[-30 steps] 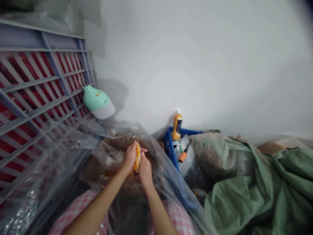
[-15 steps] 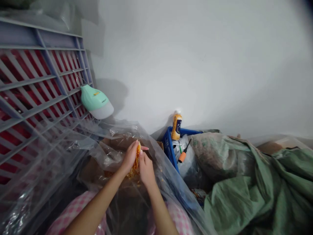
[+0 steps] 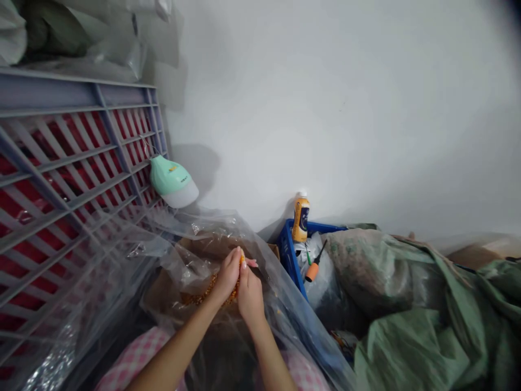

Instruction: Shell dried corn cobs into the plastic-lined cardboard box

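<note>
Pale and bare, the wall (image 3: 305, 108) rises behind everything, with a slatted crate (image 3: 44, 96) at the left and a mint-and-white lamp (image 3: 173, 182) hanging by a wire from its side. Below the lamp, clear plastic (image 3: 299, 317) drapes over and around a cardboard box (image 3: 158, 293), where loose corn kernels (image 3: 199, 297) lie. Over the box, the person's left hand (image 3: 228, 275) and right hand (image 3: 249, 293) meet, the fingers of both closed around a corn cob (image 3: 242, 257); only a yellow strip of it shows between them. Pink checked cloth (image 3: 136, 353) covers the person's legs. To the right, a blue crate (image 3: 290, 254) holds plastic bags and an orange-handled screwdriver (image 3: 312, 270), a yellow bottle (image 3: 300, 220) upright at its corner. Green sacking (image 3: 423, 342) lies beyond.
</note>
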A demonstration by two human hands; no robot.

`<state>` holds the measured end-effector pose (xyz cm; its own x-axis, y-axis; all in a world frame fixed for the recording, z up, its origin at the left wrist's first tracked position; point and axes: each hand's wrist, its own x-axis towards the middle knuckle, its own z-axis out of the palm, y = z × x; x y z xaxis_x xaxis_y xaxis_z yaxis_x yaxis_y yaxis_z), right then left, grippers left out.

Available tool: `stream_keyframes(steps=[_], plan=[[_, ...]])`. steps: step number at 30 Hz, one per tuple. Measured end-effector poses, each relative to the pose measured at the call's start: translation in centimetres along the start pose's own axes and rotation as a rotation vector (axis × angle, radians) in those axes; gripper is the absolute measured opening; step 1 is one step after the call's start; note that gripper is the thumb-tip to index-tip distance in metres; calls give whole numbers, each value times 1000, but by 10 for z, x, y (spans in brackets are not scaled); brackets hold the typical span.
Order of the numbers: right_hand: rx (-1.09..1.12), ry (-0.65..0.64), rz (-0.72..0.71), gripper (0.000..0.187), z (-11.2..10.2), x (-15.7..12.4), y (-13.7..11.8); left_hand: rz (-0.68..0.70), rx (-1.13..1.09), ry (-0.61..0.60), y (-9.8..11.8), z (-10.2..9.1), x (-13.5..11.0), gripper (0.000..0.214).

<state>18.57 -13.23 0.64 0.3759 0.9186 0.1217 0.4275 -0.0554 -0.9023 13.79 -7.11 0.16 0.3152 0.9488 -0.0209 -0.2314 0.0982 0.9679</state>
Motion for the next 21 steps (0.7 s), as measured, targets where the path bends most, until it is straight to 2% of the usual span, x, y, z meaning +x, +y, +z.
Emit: stream_keyframes(steps=[11, 17, 21], plan=[[11, 19, 68, 56, 1, -2, -3, -47, -65, -4, -1, -1, 0, 39], [120, 27, 162, 57, -1, -2, -2, -30, -29, 3, 0, 5, 0, 41], [174, 22, 175, 58, -1, 0, 0, -28, 0, 24, 3, 7, 0, 42]])
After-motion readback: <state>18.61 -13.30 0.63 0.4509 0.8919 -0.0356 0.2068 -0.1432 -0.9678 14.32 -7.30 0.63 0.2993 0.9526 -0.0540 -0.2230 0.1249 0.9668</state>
